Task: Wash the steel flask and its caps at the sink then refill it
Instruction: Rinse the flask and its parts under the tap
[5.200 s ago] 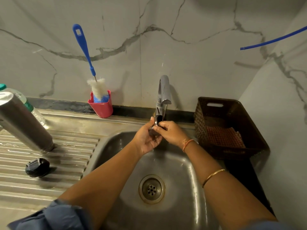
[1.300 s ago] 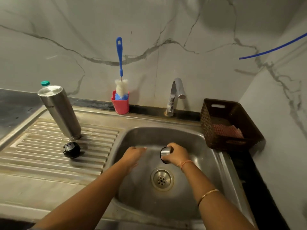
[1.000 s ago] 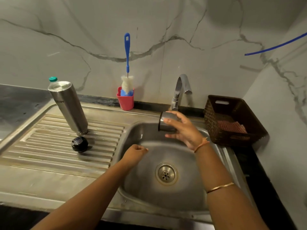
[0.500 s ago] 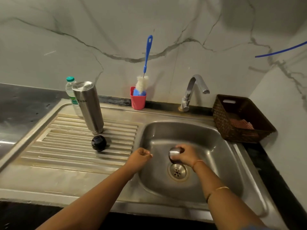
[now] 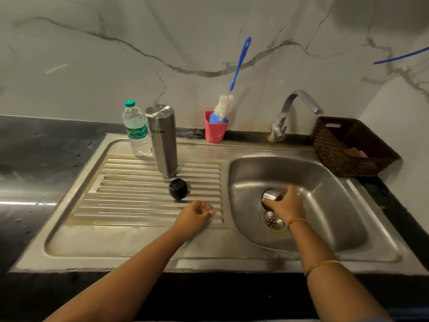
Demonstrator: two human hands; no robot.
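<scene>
- Gripped by the right hand [image 5: 284, 205], the steel cap [image 5: 270, 196] is being lowered to the drain [image 5: 272, 222]; rinsing seems done.
- The left hand [image 5: 193, 217], curled empty, is being withdrawn.

Flask [image 5: 162, 140], outer cap [image 5: 270, 195]: brushed steel, satin. Sink [image 5: 243, 180]: dull stainless. Inner cap [image 5: 178, 188]: matt black plastic. Bottle [image 5: 136, 133]: clear plastic. Basket [image 5: 332, 152]: rough dark weave. Surface [image 5: 34, 163]: glossy black.

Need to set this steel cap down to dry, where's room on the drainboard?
Free: ribs left of the black cap, and the flat front strip of the drainboard. Crowded: the back, where water bottle and flask stand; your left hand covers the right-front ribs.
</scene>
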